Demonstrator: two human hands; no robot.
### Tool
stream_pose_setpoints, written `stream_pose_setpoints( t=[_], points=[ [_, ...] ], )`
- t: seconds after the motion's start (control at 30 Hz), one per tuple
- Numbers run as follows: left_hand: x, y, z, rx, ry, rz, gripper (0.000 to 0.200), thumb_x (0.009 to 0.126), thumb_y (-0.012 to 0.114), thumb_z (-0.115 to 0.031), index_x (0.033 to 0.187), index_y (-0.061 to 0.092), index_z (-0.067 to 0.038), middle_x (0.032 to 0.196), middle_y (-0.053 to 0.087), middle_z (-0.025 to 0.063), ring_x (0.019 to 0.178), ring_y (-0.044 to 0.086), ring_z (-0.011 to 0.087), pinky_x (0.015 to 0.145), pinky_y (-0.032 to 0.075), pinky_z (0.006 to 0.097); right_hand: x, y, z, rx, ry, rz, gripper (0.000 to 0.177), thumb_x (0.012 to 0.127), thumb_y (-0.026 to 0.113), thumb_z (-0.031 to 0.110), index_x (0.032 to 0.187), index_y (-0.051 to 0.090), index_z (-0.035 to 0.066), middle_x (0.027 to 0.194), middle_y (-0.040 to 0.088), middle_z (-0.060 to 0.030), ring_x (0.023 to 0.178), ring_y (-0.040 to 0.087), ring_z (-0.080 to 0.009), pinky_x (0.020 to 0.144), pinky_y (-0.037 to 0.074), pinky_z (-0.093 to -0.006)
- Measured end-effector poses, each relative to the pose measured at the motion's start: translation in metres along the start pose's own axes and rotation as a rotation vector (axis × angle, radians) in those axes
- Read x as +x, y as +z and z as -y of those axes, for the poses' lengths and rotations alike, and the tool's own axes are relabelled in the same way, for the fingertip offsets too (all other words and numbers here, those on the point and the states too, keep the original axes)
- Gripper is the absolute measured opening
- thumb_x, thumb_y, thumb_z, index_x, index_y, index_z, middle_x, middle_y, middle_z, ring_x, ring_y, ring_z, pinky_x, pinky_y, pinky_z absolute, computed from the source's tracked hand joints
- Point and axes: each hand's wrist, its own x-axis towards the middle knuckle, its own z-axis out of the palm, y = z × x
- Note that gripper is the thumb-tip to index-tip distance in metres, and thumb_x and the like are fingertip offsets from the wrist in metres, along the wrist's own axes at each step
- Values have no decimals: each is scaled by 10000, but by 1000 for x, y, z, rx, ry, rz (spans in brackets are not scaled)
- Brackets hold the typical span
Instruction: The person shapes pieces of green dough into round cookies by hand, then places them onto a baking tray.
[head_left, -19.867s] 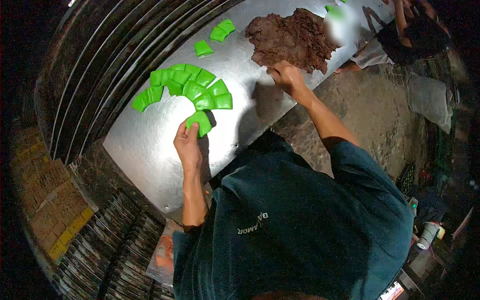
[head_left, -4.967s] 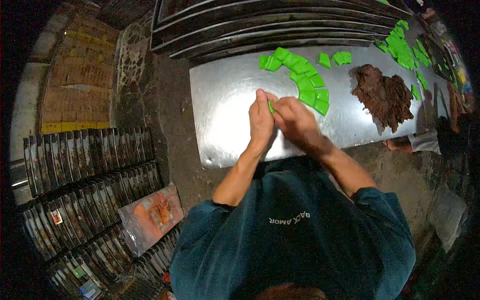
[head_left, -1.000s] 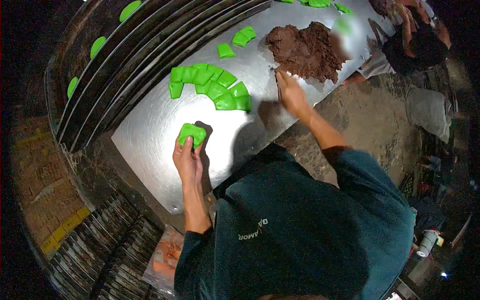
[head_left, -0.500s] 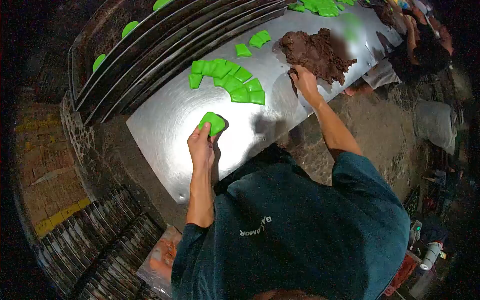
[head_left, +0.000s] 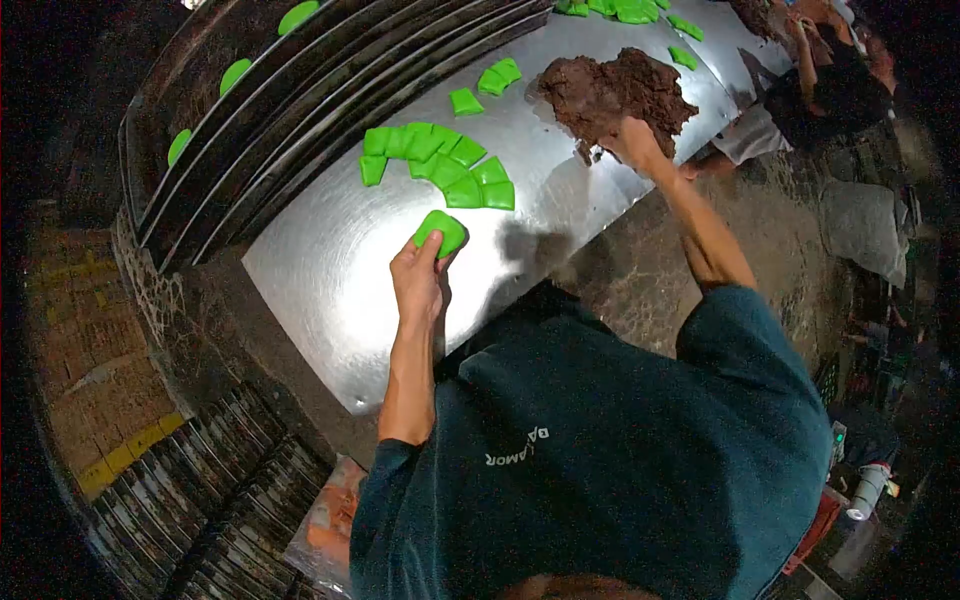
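Note:
My left hand (head_left: 416,278) is closed on a flattened green dough piece (head_left: 443,230), its thumb lying on top, above the metal table (head_left: 340,300). My right hand (head_left: 637,147) presses into the near edge of a lumpy mound of brown paste (head_left: 615,90), its fingers curled and partly hidden. Beyond my left hand, an arc of overlapping green dough squares (head_left: 440,165) lies on the table. A few more green pieces (head_left: 497,76) sit between that arc and the paste.
Long dark metal trays (head_left: 330,110) lean along the far left table edge, with green rounds (head_left: 235,76) on the outer one. Another person (head_left: 825,85) works at the table's far right end. Racks of dark slats (head_left: 190,500) stand at lower left.
My right hand has moved from the paste's left edge further right, onto its near side. The left hand still holds the green dough piece, now nearer the arc. The view has shifted slightly.

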Motion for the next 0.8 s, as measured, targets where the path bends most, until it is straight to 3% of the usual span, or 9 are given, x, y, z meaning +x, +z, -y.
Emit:
stream_pose_setpoints(
  t=[0.1,0.23,0.27,0.3,0.33,0.43,0.6,0.73,0.8],
  points=[
    [16,33,2,-7,-15,14,249,894,578,-91,1064,581,91,976,642,122,835,621,164,755,519,269,-16,-40,48,640,83,-76,320,816,627,208,1064,638,7,791,680,-118,743,660,-185,664,506,-322],
    [42,70,11,-66,-26,46,260,930,530,-152,1043,575,78,976,636,120,836,623,165,767,525,293,-26,-25,109,1031,-135,314,316,843,624,94,1146,577,18,936,661,-81,838,636,-142,770,511,-271],
    [48,76,13,-58,-29,40,264,940,512,-170,1036,573,68,966,634,117,826,625,169,753,531,298,-38,-9,128,1411,-437,124,293,841,622,64,1128,574,29,958,656,-74,882,630,-128,778,507,-263],
    [49,83,13,-91,-31,59,262,941,511,-174,1032,577,63,953,635,108,807,622,164,739,534,295,-44,-11,147,984,-395,110,241,843,612,53,1082,586,33,973,656,-75,917,622,-119,780,500,-257],
    [50,90,12,-126,-31,74,261,942,510,-178,1029,580,58,941,635,99,787,620,159,724,536,292,-40,11,165,1117,-367,-3,212,822,635,47,1031,599,37,954,660,-77,882,631,-132,739,501,-261],
    [61,86,19,-9,50,11,259,943,511,-183,1040,583,46,929,636,82,778,610,151,717,541,300,-31,23,173,509,-541,-350,233,791,672,66,1014,610,36,936,657,-82,835,623,-155,718,493,-280],
    [46,71,-4,-76,-18,57,253,923,544,-157,1084,586,34,993,617,90,869,598,154,779,527,309,-11,2,167,875,-389,7,279,835,614,141,1082,595,13,839,612,-45,734,575,-120,647,471,-258],
    [36,65,-11,-3,95,62,264,876,591,-72,1110,557,45,966,617,104,821,629,161,747,557,290,-7,-9,192,1200,-105,624,260,832,602,116,1034,591,-47,857,604,-18,696,552,-69,614,464,-239],
    [32,58,-17,-50,117,48,269,867,597,-51,1114,557,47,949,625,105,794,630,154,724,561,278,-17,-5,208,1176,-116,518,215,819,596,85,998,607,-34,845,606,-55,700,576,-116,624,470,-265]
  ],
)
